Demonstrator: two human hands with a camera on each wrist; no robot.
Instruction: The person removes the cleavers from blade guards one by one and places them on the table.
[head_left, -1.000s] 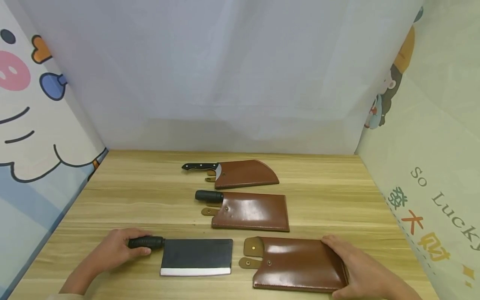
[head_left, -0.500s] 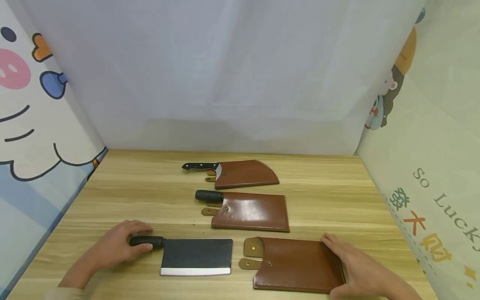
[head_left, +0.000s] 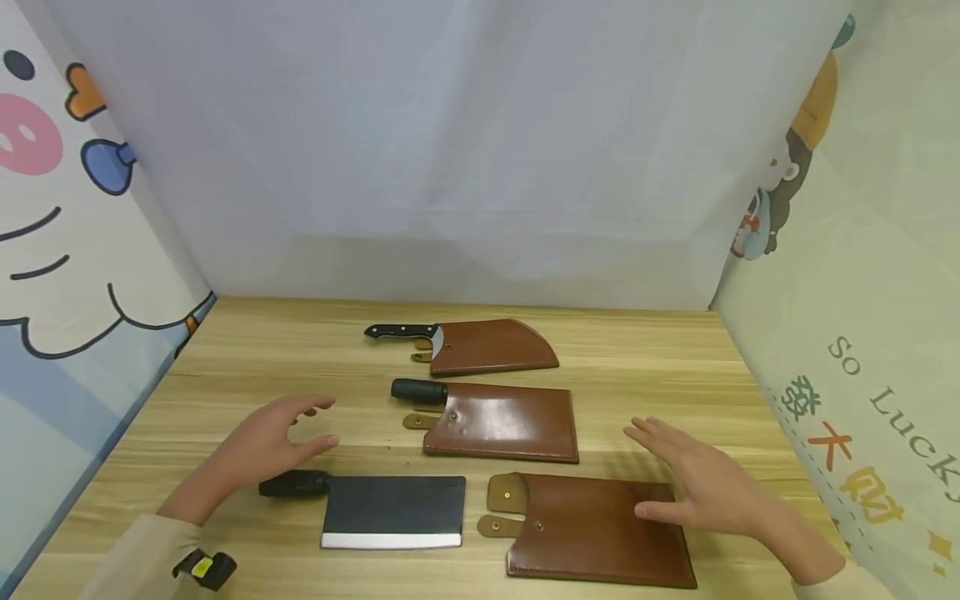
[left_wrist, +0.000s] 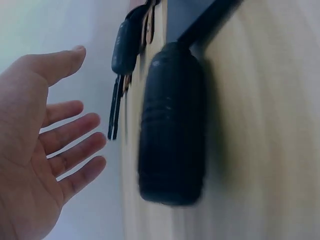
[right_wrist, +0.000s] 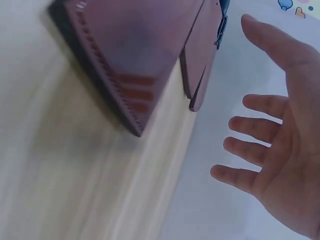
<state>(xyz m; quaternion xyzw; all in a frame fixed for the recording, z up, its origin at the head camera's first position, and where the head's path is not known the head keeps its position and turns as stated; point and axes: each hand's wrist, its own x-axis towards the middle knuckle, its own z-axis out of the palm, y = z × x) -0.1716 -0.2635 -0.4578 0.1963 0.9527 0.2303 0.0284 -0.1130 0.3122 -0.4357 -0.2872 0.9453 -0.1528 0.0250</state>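
Head view: nearest you, beige sleeves (head_left: 142,554) enter from the lower corners, the left one bearing a small black device (head_left: 215,572). Just ahead, the bare cleaver (head_left: 393,508) lies flat on the wooden table (head_left: 255,358), its black handle (head_left: 294,484) pointing left and its bright edge facing you. To its right, across a narrow gap, lies the large sheath (head_left: 592,537), brown, with two tan straps (head_left: 504,527) at the mouth, which faces the cleaver. Your left hand (head_left: 270,442) hovers by the handle, thumb and fingers apart; the left wrist view shows a space between your palm and the handle. Your right hand (head_left: 701,483) hangs over the large sheath's far right corner, fingers extended and thumb spread; the right wrist view shows it separated from the sheath. Farther out, a second cleaver (head_left: 417,391) sits in the middle sheath (head_left: 510,423), its black grip showing at the left. Beyond it, a knife (head_left: 400,332) with a riveted black grip sits in the rounded sheath (head_left: 491,347), a sliver of blade exposed at the mouth. Behind the table hangs a pale cloth (head_left: 465,150), flanked by a cartoon-printed panel (head_left: 90,283) on the left and a "So Lucky" panel (head_left: 877,267) on the right.
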